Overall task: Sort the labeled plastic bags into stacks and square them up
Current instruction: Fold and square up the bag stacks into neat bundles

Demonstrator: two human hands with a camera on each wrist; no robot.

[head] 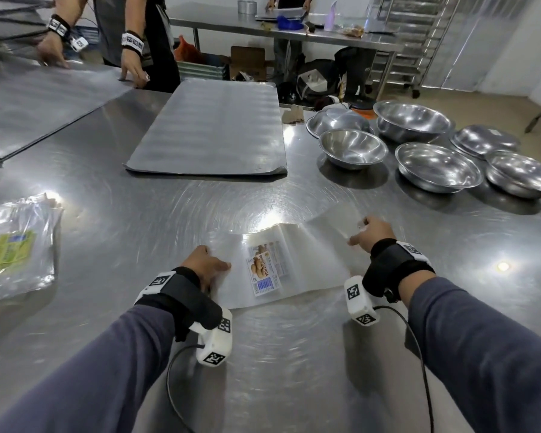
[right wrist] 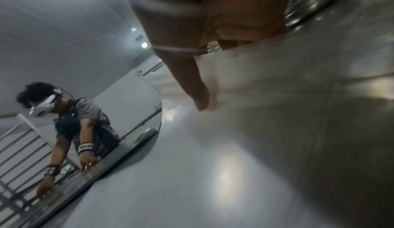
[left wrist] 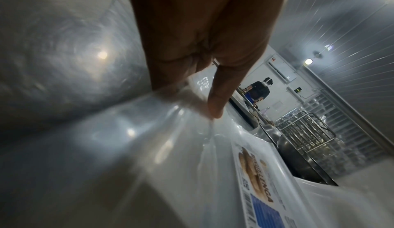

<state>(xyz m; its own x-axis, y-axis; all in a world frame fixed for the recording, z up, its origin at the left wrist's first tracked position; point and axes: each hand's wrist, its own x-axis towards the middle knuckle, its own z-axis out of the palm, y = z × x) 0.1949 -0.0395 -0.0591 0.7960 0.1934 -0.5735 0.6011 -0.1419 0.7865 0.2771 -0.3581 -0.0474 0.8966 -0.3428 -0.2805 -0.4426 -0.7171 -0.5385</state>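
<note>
A clear plastic bag point(head: 306, 260) with a biscuit label point(head: 265, 268) lies on the steel table point(head: 169, 220) in front of me. My left hand point(head: 206, 265) pinches its left edge, thumb on top; in the left wrist view the plastic point(left wrist: 170, 147) puckers at my left hand point(left wrist: 192, 93), with the label point(left wrist: 255, 181) below. My right hand point(head: 367, 231) grips the bag's far right corner, slightly raised; the film crosses the thumb of my right hand point(right wrist: 198, 79) in the right wrist view. A stack of clear bags with green labels point(head: 16, 248) sits at the left.
Several steel bowls point(head: 353, 148) stand at the back right. A flat metal tray point(head: 213, 129) lies behind the bag and another point(head: 38, 101) at the far left, where a second person's hand point(head: 133, 70) rests. Wrist-camera cables point(head: 175, 370) trail near the front edge.
</note>
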